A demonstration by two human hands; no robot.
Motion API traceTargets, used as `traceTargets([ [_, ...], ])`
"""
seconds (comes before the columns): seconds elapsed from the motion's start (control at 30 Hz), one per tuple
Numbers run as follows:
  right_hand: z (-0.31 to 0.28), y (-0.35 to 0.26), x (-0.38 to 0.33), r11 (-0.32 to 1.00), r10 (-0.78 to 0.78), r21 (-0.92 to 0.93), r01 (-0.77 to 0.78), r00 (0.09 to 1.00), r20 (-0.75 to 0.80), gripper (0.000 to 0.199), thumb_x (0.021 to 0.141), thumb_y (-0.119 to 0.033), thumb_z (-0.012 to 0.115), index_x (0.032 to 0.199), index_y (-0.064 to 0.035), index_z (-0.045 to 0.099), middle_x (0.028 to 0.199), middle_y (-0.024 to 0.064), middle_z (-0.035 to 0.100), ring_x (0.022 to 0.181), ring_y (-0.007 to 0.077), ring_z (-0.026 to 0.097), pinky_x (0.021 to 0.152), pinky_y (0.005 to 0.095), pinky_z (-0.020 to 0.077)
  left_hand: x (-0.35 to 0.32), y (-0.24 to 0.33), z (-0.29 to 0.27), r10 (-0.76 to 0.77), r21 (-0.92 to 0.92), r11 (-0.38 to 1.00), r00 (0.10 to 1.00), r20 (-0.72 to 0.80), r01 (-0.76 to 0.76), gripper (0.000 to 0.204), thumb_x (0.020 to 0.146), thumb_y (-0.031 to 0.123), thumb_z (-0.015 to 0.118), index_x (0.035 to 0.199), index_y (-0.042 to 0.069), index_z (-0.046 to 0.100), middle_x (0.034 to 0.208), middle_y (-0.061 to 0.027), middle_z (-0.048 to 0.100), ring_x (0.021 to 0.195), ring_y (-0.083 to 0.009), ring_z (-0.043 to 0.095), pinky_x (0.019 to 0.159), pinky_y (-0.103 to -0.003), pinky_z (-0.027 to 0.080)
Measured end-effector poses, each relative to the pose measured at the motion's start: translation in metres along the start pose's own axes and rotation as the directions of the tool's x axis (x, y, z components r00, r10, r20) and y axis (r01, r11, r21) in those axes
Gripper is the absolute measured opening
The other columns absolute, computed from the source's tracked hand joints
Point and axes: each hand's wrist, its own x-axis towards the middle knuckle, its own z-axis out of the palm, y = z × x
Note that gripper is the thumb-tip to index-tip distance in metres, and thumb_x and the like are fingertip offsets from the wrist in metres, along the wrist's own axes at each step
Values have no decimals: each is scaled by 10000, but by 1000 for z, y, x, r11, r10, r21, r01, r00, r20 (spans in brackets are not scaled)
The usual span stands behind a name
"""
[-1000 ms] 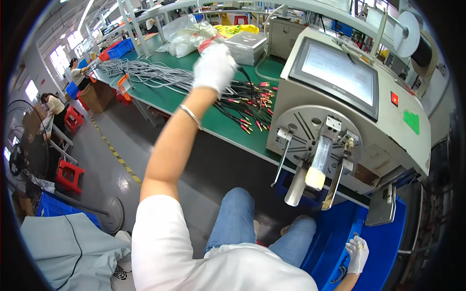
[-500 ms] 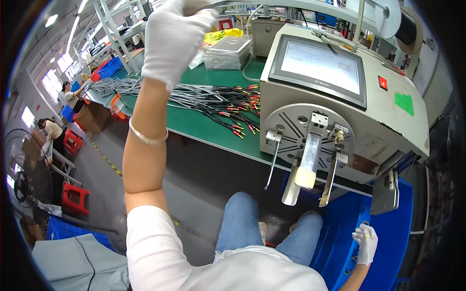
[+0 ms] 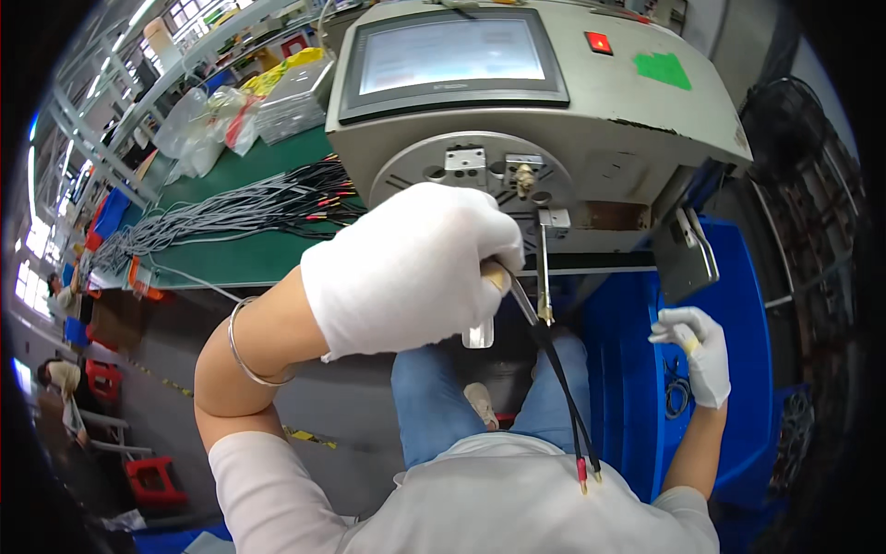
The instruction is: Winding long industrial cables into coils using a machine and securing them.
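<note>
My left hand (image 3: 415, 268), in a white glove, is closed around a grey cable in front of the machine's round slotted disc (image 3: 406, 168). From its fingers the cable's two black leads (image 3: 560, 379) hang down, one with a red sleeve, both with gold-coloured tips. The hand covers much of the disc and its prongs; one thin metal prong (image 3: 544, 263) shows just right of the fingertips. Over the blue bin (image 3: 752, 346) at the right, my gloved right hand (image 3: 703, 360) is open, fingers loosely bent, with nothing visible in it. A coiled cable (image 3: 678, 397) lies in the bin below.
The beige machine (image 3: 581, 157) carries a screen (image 3: 452, 55) and a lit red switch (image 3: 599, 42). Many grey cables (image 3: 221, 214) lie bundled on the green table (image 3: 208, 263) at left, with plastic bags (image 3: 198, 129) behind. A metal bracket (image 3: 685, 258) juts out above the bin.
My left hand has come down from high at the upper left to the disc, bringing the cable. My right hand has risen slightly over the bin. The view has shifted toward the machine.
</note>
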Motion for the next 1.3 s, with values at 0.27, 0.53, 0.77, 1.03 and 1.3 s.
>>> traceTargets([
  [0.27,24,-41,27,975,-217,53,214,973,77,275,888,-229,612,991,23,647,883,141,668,782,216,665,759,326,535,19,-14,3,93,254,965,989,-113,-62,146,693,-14,634,834,18,648,774,-110,607,687,-260,606,640,-314,500],
  [0.53,88,-65,58,925,-377,5,379,920,104,172,867,-23,600,1037,10,598,1025,112,646,922,172,628,838,301,500,28,-30,29,106,142,989,869,-483,-42,172,723,-45,667,860,13,582,840,-93,587,730,-196,602,643,-274,489],
  [0.77,144,-58,103,555,-782,-481,678,622,-26,240,674,-39,734,834,-58,556,817,75,626,762,264,582,728,363,444,15,-58,42,129,121,991,740,-660,-65,228,682,-26,725,834,15,560,806,-100,558,699,-236,591,633,-313,496],
  [1.03,152,-57,97,738,-652,-333,587,748,-127,211,733,-20,716,861,-38,549,847,64,630,845,181,599,772,313,468,-16,-55,54,-331,-564,813,685,-649,-143,191,745,-22,751,826,8,581,871,-50,582,761,-77,590,660,-219,501],
  [1.3,158,-55,96,854,-505,-221,470,851,-143,202,754,13,694,895,-10,551,859,65,629,814,121,602,766,258,476,5,-53,55,-171,-448,852,664,-728,-271,199,739,-55,736,822,-15,560,921,-62,571,786,-85,557,722,-212,469],
])
